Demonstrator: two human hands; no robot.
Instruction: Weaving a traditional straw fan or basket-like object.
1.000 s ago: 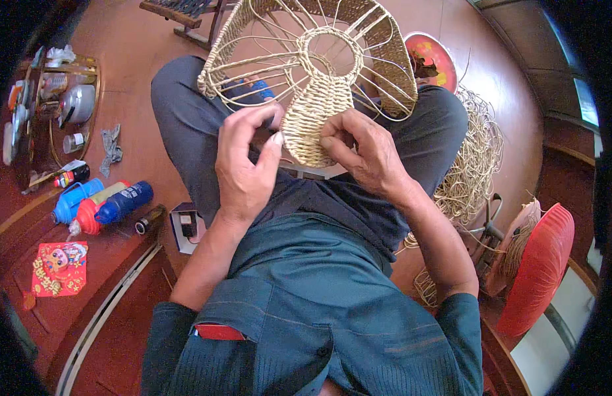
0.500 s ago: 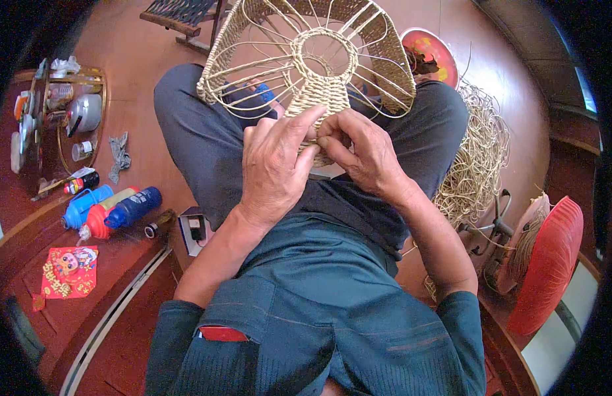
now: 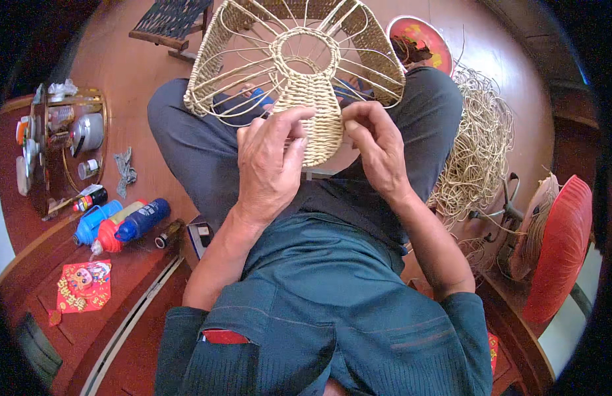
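A: Position of the work?

B: Wire-and-wicker frame (image 3: 299, 59) rests on the seated person's lap, across both knees, its open ribs fanning away from the body. A woven panel (image 3: 316, 112) runs from the central ring down toward the person.

A: Left hand?

B: Left hand (image 3: 269, 165) sits on the left edge of the woven panel, fingers curled, fingertips pressed to the weave. Grip closed on the panel edge, as far as the view shows.

A: Right hand?

B: Right hand (image 3: 378, 148) on the right edge of the same panel, thumb and fingers pinched together at the weave. Grip closed; whether a loose strand lies between the fingers, cannot tell.

A: Surroundings?

B: Heap of loose pale cane strands (image 3: 477, 152) on the floor just beside the right knee. Red round dish (image 3: 421, 39) beyond that knee. Red cushion (image 3: 560, 247) far right. To the left, a low wooden table (image 3: 35, 218) carrying a small metal kettle (image 3: 88, 132), and near it blue bottles (image 3: 124, 224) lying on their sides. A red paper packet (image 3: 85, 287) lies flat nearer the person. Small wooden stool (image 3: 170, 23) at top, well apart from the frame.
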